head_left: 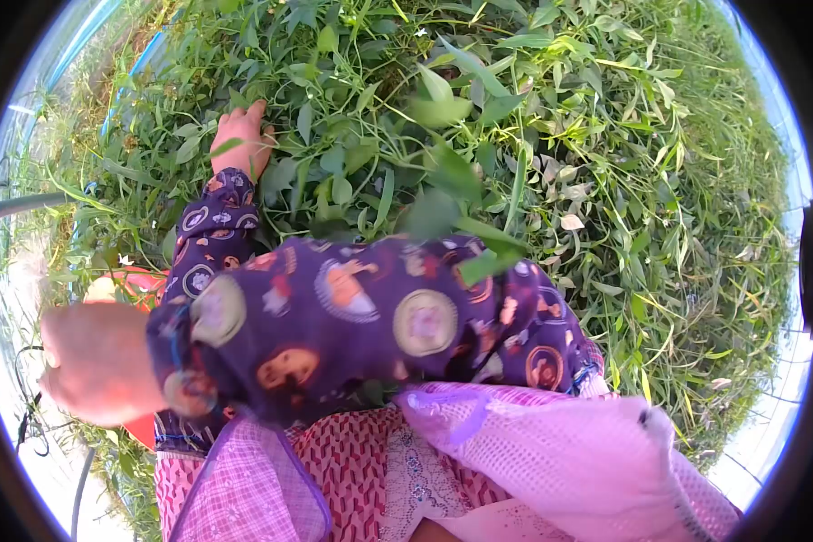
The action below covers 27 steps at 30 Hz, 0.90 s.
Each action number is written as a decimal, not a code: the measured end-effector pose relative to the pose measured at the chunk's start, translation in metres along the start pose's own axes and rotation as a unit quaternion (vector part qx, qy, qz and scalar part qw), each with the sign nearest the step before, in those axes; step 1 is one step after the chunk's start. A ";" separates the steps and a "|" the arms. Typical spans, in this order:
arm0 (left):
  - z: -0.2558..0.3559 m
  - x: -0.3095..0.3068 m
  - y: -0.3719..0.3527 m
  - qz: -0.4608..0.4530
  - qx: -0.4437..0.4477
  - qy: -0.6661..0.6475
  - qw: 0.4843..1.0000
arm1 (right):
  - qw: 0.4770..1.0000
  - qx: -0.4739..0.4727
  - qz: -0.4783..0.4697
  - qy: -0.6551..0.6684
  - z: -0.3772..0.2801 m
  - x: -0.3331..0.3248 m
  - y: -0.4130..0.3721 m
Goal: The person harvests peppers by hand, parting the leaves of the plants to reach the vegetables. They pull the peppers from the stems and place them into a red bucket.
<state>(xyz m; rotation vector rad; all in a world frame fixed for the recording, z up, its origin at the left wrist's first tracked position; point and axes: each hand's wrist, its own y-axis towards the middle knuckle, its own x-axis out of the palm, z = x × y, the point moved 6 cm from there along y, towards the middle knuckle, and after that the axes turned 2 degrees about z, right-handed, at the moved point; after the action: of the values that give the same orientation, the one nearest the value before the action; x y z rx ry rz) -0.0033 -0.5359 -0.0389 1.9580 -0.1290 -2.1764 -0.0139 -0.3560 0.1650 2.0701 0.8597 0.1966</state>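
My left hand [242,140] reaches forward into the leafy green plants [352,135]. Its fingers curl down among leaves and stems, and the fingertips are hidden there. My right arm crosses in front of my body, so my right hand [99,363] is at the far left. That hand is blurred by motion and looks closed, and whatever it may hold does not show. Behind and below it is a red-orange object [144,282], mostly covered by my hand and sleeve; its kind cannot be made out.
Dense foliage with long grass blades [732,190] fills the front and right side. Dry pale leaves [560,176] lie among the stems. At the left are a grey hose or pipe [23,206] and blue strips [140,59]. A pink cloth [551,434] hangs over my lap.
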 end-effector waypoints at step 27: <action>0.069 -0.173 0.016 0.053 -0.024 -0.155 0.986 | 0.738 0.445 -0.108 -0.496 0.266 -0.211 -0.096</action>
<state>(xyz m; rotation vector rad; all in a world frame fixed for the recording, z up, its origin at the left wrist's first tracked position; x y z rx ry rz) -0.0534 -0.5200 0.1399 1.5389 -0.2203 -2.3728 -0.1068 -0.6301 -0.0376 2.3450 0.4811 -1.6077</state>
